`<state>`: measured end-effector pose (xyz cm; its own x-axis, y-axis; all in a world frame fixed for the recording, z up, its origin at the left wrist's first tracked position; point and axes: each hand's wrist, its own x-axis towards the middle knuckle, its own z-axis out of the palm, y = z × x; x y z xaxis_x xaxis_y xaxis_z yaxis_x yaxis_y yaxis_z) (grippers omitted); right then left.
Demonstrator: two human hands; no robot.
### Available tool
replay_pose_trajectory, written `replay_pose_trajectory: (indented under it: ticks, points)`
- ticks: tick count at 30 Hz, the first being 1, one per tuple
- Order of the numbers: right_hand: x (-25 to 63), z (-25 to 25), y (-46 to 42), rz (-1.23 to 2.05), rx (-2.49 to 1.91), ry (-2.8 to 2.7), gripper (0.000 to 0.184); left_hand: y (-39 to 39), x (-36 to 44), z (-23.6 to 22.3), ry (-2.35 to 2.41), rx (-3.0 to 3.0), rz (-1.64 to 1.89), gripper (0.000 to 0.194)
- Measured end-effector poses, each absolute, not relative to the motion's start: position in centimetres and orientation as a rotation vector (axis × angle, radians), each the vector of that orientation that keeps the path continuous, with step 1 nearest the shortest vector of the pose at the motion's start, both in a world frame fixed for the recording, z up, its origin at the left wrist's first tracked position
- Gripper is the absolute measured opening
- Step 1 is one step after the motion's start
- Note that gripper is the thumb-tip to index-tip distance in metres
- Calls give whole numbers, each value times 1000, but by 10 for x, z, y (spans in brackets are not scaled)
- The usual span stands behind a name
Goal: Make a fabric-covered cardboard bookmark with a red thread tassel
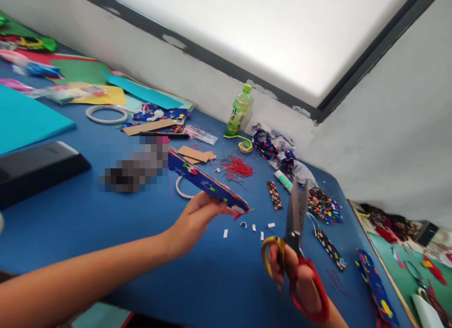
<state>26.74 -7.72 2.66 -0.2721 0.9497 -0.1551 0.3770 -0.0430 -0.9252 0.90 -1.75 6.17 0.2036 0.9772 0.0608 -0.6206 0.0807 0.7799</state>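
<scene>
My left hand (196,220) is closed on a long blue patterned strip (205,181), fabric over cardboard, and holds it a little above the blue table (106,215). My right hand (300,283) has its fingers through the red and yellow handles of a pair of scissors (295,215). The blades point up and away and look almost closed. The scissors stand to the right of the strip's near end, apart from it. Small white paper snippets (247,228) lie on the table between my hands.
A green drink bottle (239,110) stands by the wall. Red thread (237,168), fabric scraps (282,151), patterned strips (330,249), cardboard pieces (196,154), tape rings (106,114) and coloured paper sheets (28,118) lie about. A black case (35,170) sits at left.
</scene>
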Motion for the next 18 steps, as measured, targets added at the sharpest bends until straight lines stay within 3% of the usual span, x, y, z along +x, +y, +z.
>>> replay_pose_trajectory:
  ticks: [3,5,10,15,18]
  points:
    - [280,27,-52,908,-1656,-1660,49,-14,8,65,463,673,1224,11]
    - [287,24,-39,684,-1763,-1641,38,-13,6,65,441,622,1157,7]
    - [296,22,-27,514,-1782,-1732,40,-12,2,64,393,637,968,34]
    - [291,38,-28,472,-1678,-1789,34,-11,3,61,396,781,796,33]
    - [271,53,-34,587,-1573,-1820,37,-14,5,58,396,886,664,43]
